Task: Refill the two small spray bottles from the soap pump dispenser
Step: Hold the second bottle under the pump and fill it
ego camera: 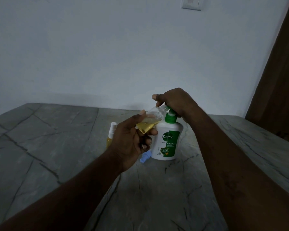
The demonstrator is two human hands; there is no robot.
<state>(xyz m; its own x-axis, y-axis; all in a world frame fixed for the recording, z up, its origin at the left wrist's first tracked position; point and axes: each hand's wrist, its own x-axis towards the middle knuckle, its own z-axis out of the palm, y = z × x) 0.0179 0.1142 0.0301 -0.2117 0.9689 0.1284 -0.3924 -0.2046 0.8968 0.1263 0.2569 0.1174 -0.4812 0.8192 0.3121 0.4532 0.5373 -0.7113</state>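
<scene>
At lower centre-left of the frame, a small clear spray bottle with a white sprayer [110, 135] is seen standing on the grey veined stone counter [57, 147]. Its yellow-filled lower part is partly hidden behind the left hand [132, 140]. That hand's fingers are curled round a second small clear bottle [150, 120], uncapped, which is held tilted with its neck raised to the right and yellow liquid pooled in its lower end. Its base is covered by the fingers. Just below the hand, a pale blue cap [145, 157] lies on the counter, partly covered by the knuckles, so its full shape cannot be made out. Immediately to the right, at frame centre, a white soap pump dispenser [168, 140] with a green pump and label stands upright on the counter. Its pump head and spout are largely hidden under the right hand [173, 102], whose fingers are curled over the head, the thumb stretched leftwards. The tilted bottle's open neck is held at the spout, but whether they touch cannot be told.
</scene>
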